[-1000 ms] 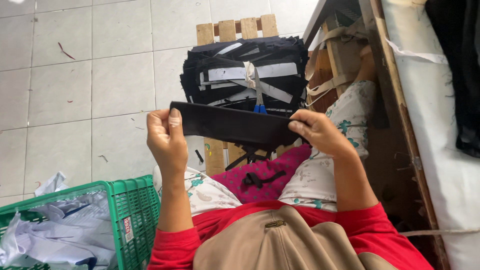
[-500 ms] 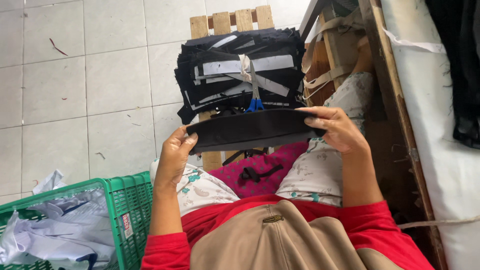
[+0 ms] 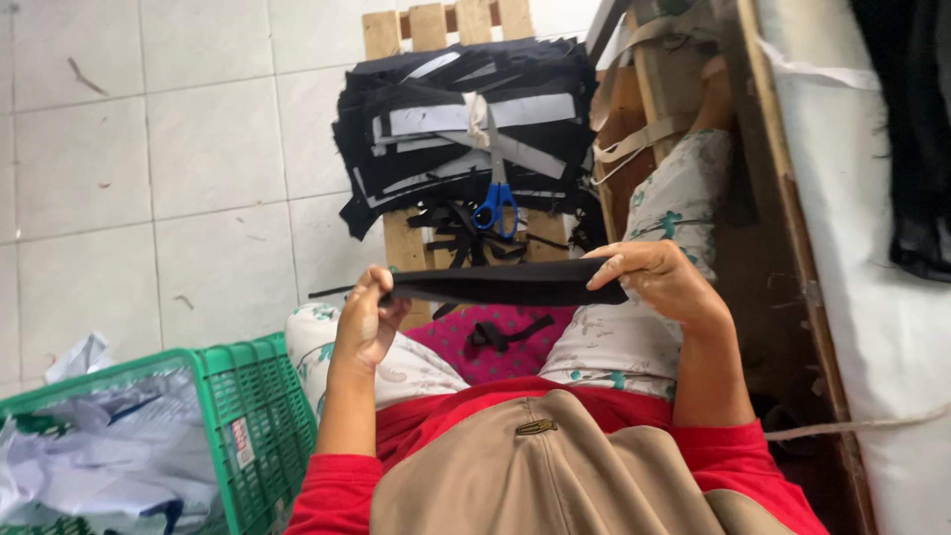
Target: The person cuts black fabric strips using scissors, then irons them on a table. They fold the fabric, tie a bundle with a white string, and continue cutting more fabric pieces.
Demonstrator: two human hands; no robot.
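A long strip of black fabric (image 3: 505, 282) is stretched level between both hands above my lap. My left hand (image 3: 365, 319) pinches its left end, and my right hand (image 3: 659, 279) grips its right end. Just beyond, a stack of black fabric pieces with white strips (image 3: 466, 129) lies on a wooden pallet (image 3: 436, 25). Blue-handled scissors (image 3: 495, 193) rest on the front of that stack. Loose black scraps (image 3: 495, 332) lie on the pink cloth in my lap.
A green plastic basket (image 3: 253, 406) holding crumpled white and blue plastic sits at my left on the tiled floor. A wooden frame with beige straps (image 3: 644, 89) and a white padded surface (image 3: 862, 297) stand at the right.
The black strip has dropped lower toward my lap and flattened edge-on. My left hand shifted right along it and now pinches near its left end.
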